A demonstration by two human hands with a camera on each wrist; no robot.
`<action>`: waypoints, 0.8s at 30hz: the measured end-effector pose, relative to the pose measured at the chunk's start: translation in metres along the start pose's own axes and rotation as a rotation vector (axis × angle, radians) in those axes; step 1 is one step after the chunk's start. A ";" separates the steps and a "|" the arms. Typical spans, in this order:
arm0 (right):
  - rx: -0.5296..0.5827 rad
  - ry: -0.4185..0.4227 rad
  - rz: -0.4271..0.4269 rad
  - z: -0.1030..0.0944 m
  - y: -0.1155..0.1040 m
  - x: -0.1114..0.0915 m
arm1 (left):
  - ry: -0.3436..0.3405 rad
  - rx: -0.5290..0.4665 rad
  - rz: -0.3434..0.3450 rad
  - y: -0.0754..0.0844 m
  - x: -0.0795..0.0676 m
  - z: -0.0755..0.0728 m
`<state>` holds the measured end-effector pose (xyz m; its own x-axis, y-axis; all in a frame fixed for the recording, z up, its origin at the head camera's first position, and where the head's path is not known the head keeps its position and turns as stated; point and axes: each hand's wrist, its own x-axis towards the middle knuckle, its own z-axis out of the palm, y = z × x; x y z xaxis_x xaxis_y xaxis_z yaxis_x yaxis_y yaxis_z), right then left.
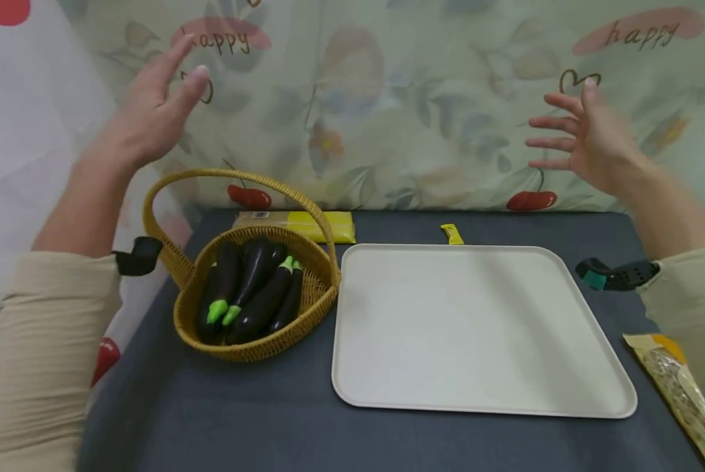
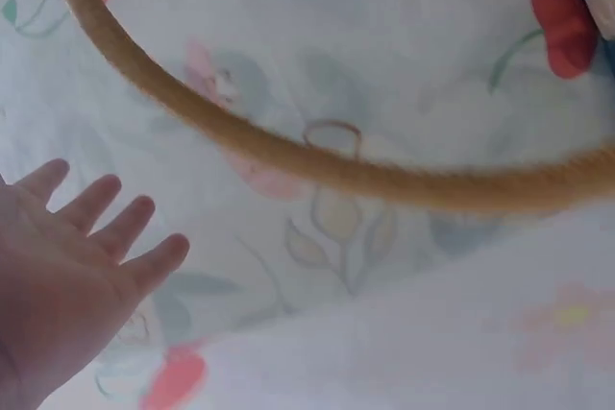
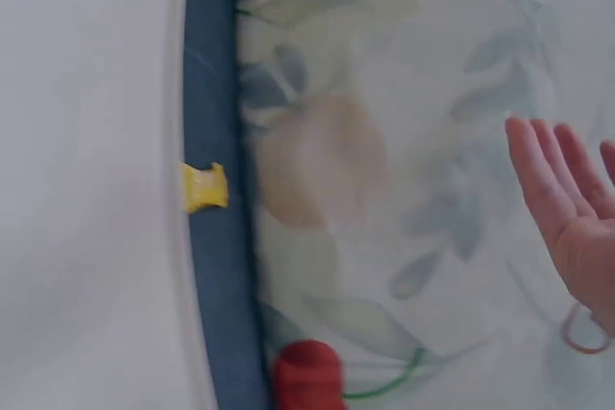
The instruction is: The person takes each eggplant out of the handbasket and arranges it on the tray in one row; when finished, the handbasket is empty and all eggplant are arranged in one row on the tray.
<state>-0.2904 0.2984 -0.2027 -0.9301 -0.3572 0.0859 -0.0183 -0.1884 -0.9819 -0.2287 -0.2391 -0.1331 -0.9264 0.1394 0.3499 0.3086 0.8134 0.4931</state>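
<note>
Both hands are raised in the air and hold nothing. My left hand (image 1: 154, 108) is above and behind the wicker basket (image 1: 258, 351), its fingers extended; the basket's arched handle (image 2: 336, 170) crosses the left wrist view beside that hand. In the basket lie several dark eggplants (image 1: 263, 305) with green stems. On the other side, my right hand (image 1: 594, 137) is held up over the far right of the table, palm turned inward and fingers spread. Below and left of it lies a white rectangular tray (image 1: 476, 328), with nothing on it.
Behind the basket lies a yellow and tan package (image 1: 334, 226). A small yellow wrapped packet (image 1: 451, 234) sits just past the tray's far edge. A clear-fronted bag (image 1: 677, 387) lies to the tray's right. A patterned curtain (image 1: 387, 111) hangs behind the dark table (image 1: 240, 419).
</note>
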 end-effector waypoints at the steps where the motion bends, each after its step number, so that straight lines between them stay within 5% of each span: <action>1: 0.108 -0.044 0.015 -0.002 0.009 -0.005 | 0.015 -0.029 -0.012 -0.006 -0.008 -0.004; 4: 0.348 -0.212 0.079 -0.003 0.037 -0.018 | 0.035 -0.095 -0.041 -0.024 -0.031 -0.011; 7: 0.449 -0.360 0.149 0.003 0.066 -0.029 | 0.019 -0.151 -0.064 -0.045 -0.052 -0.009; 12: 0.469 -0.487 0.226 0.022 0.102 -0.038 | -0.001 -0.224 -0.094 -0.084 -0.088 0.005; 18: 0.393 -0.537 0.299 0.059 0.129 -0.041 | -0.019 -0.319 -0.146 -0.131 -0.114 0.038; 24: 0.344 -0.552 0.371 0.108 0.150 -0.041 | -0.137 -0.399 -0.163 -0.165 -0.133 0.075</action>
<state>-0.2158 0.1861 -0.3353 -0.5319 -0.8430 -0.0800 0.4610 -0.2091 -0.8624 -0.1721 -0.3499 -0.3206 -0.9816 0.1226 0.1465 0.1902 0.5530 0.8112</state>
